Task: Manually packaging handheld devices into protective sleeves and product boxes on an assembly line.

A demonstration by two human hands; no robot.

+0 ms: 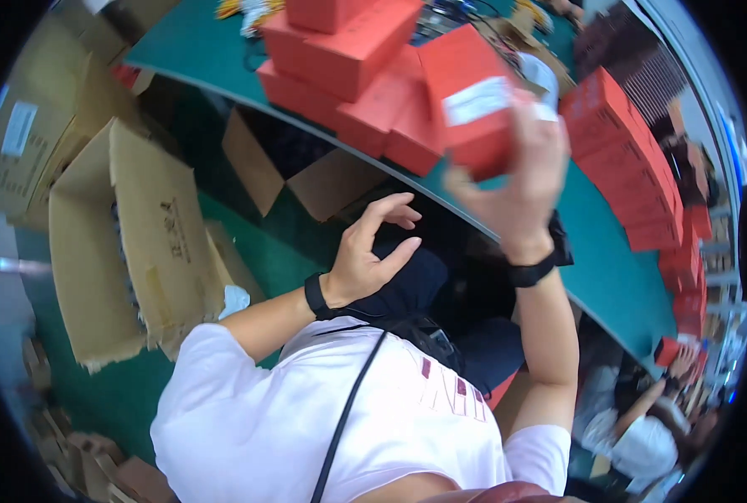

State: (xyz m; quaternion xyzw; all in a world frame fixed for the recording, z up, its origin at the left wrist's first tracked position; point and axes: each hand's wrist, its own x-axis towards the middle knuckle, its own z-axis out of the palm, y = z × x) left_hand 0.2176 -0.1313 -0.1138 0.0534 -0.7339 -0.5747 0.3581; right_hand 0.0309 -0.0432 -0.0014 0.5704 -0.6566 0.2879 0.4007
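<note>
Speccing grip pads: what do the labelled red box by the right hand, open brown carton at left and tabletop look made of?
Red box: probably paperboard, fairly matte; flat faces, straight folded-looking edges, though blur hides fine texture.
Brown carton: likely corrugated cardboard, matte; ragged, torn lower edge.
Tabletop: green, smooth-looking, perhaps rubber mat or laminate; even colour can't settle which.

The red boxes (340,63) look like smooth, matt card, one bearing a white paper label (478,101). The far tabletop (608,251) is smooth with a faint sheen. At left, the open carton (168,226) is dull brown cardboard, rough along its torn edge. The person's shirt (306,419) is soft matt cloth.
</note>
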